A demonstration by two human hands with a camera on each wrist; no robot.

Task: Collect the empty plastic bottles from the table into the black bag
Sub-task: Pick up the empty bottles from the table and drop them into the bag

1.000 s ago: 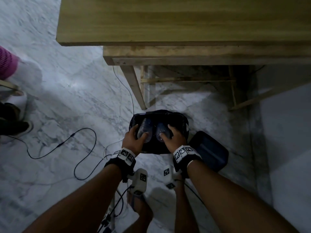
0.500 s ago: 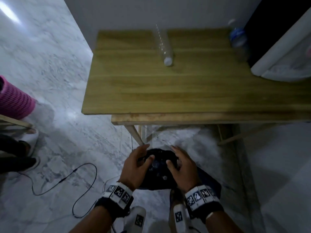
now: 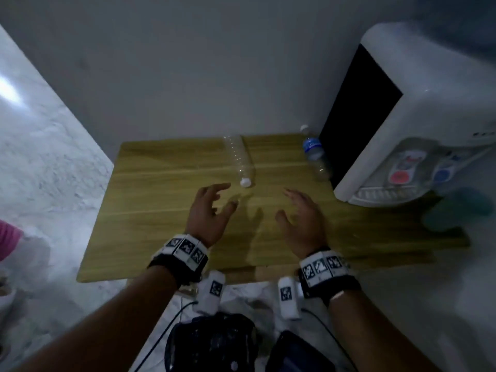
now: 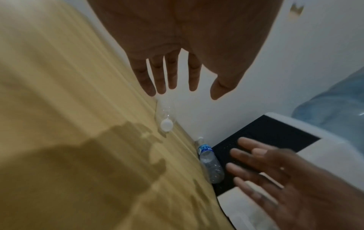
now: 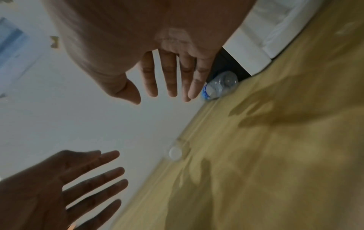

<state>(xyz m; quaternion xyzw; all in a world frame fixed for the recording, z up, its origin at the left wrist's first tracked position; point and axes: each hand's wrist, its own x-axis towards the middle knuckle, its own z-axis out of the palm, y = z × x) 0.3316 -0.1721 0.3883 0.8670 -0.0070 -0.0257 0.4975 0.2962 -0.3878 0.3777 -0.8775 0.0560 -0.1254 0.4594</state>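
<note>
Both hands hover over a wooden table [image 3: 161, 210], fingers spread and holding nothing, apart from each other. The left hand [image 3: 208, 210] is just short of a clear bottle [image 3: 239, 161] lying on its side, white cap toward the person. The right hand [image 3: 303, 218] is near a blue-labelled bottle [image 3: 315, 154] lying beside a water dispenser [image 3: 418, 116]. The black bag [image 3: 212, 342] sits on the floor below.

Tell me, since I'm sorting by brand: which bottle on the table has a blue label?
The bottle beside the water dispenser, on the right: the labelled bottle wears a blue band near its cap. The clear bottle mid-table, white cap toward the person, has none.
</note>
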